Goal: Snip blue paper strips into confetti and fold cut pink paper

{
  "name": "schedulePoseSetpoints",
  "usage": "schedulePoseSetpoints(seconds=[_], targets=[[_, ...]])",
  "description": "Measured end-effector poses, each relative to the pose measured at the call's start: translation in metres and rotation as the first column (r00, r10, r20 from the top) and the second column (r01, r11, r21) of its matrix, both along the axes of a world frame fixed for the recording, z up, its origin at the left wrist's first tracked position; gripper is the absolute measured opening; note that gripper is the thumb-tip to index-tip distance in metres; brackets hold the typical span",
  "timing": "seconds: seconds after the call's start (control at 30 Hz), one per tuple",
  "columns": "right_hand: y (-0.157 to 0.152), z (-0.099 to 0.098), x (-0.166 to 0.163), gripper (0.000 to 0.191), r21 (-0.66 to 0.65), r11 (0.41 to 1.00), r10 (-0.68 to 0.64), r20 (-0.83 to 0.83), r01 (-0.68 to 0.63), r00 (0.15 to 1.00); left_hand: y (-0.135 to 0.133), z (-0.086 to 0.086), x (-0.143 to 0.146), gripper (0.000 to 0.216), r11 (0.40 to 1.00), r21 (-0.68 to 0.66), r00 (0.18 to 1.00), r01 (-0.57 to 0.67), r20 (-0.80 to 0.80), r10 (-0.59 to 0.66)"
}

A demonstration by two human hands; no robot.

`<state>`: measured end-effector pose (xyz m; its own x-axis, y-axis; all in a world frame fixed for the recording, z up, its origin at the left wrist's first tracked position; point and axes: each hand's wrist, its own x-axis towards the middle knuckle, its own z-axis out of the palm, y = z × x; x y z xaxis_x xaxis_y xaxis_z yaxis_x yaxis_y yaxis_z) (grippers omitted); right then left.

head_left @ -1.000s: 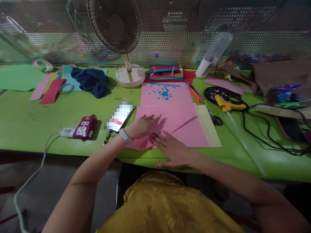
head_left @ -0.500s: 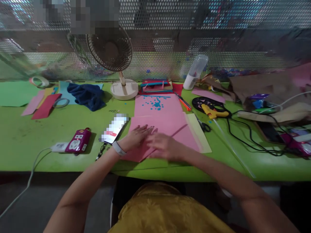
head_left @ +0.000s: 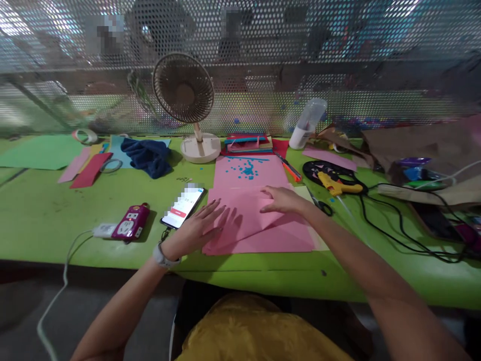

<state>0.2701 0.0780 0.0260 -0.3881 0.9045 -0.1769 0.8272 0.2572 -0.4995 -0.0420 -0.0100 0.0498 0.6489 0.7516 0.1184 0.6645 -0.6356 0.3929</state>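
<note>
The folded pink paper [head_left: 263, 235] lies at the near edge of the table [head_left: 56, 200], straight before the person. The left hand [head_left: 199, 228] lies flat on its 9 o'clock side, fingers spread wide; the right hand [head_left: 281, 199] rests on the flap at 1 o'clock, fingers bent, and I cannot tell whether they pinch it. A phone [head_left: 183, 205] lies just beside the paper at 10 o'clock.
</note>
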Motion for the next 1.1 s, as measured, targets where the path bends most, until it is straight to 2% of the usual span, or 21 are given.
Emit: schedulePoseSetpoints(seconds=[0.17,0.23,0.3,0.37,0.43,0.53,0.6,0.67,0.73,0.77,0.87,0.97,1.1], targets=[[-0.010,-0.001,0.021,0.039,-0.095,0.995,0.007,-0.131,-0.020,0.991,-0.011,0.003,-0.005,0.046,0.977,-0.006,0.951,-0.214,0.227,0.209],[-0.018,0.002,0.028,0.037,-0.081,0.997,-0.021,-0.236,0.001,0.972,-0.014,0.004,-0.004,0.036,0.949,-0.077,0.910,-0.305,0.269,0.315],[-0.027,0.008,0.034,0.036,-0.026,0.997,-0.079,-0.406,0.075,0.910,-0.016,0.005,-0.003,0.037,0.916,-0.219,0.876,-0.335,0.284,0.389],[-0.035,0.014,0.040,0.035,0.010,0.982,-0.149,-0.567,0.188,0.810,-0.015,0.005,-0.001,0.044,0.869,-0.397,0.866,-0.295,0.274,0.419],[-0.040,0.020,0.044,0.036,0.007,0.956,-0.217,-0.656,0.293,0.723,-0.011,0.004,0.002,0.044,0.809,-0.541,0.869,-0.229,0.261,0.420],[-0.045,0.022,0.046,0.037,-0.029,0.916,-0.295,-0.726,0.401,0.621,0.000,0.003,0.011,0.036,0.772,-0.620,0.824,-0.137,0.362,0.437],[-0.049,0.019,0.044,0.036,-0.059,0.895,-0.332,-0.752,0.443,0.570,0.007,0.003,0.018,0.045,0.746,-0.664,0.713,-0.046,0.501,0.490],[-0.055,0.015,0.041,0.033,-0.086,0.885,-0.354,-0.763,0.457,0.542,0.013,0.003,0.024,0.045,0.708,-0.706,0.583,0.005,0.577,0.572],[-0.062,0.011,0.039,0.032,-0.106,0.890,-0.359,-0.764,0.444,0.537,0.018,0.004,0.028,0.040,0.690,-0.724,0.490,-0.013,0.597,0.635],[-0.065,0.010,0.038,0.031,-0.121,0.897,-0.358,-0.763,0.425,0.539,0.021,0.004,0.028,0.037,0.686,-0.727,0.471,-0.028,0.595,0.651],[-0.070,0.010,0.039,0.030,-0.252,0.917,-0.386,-0.758,0.309,0.525,0.029,0.004,0.029,0.034,0.653,-0.757,0.487,-0.007,0.568,0.663],[-0.066,0.012,0.038,0.031,-0.405,0.894,-0.444,-0.757,0.189,0.479,0.035,0.002,0.030,0.032,0.603,-0.797,0.537,0.033,0.524,0.662],[-0.053,0.009,0.030,0.032,-0.433,0.887,-0.453,-0.755,0.158,0.474,0.042,-0.004,0.031,0.030,0.581,-0.813,0.602,0.041,0.484,0.634]])
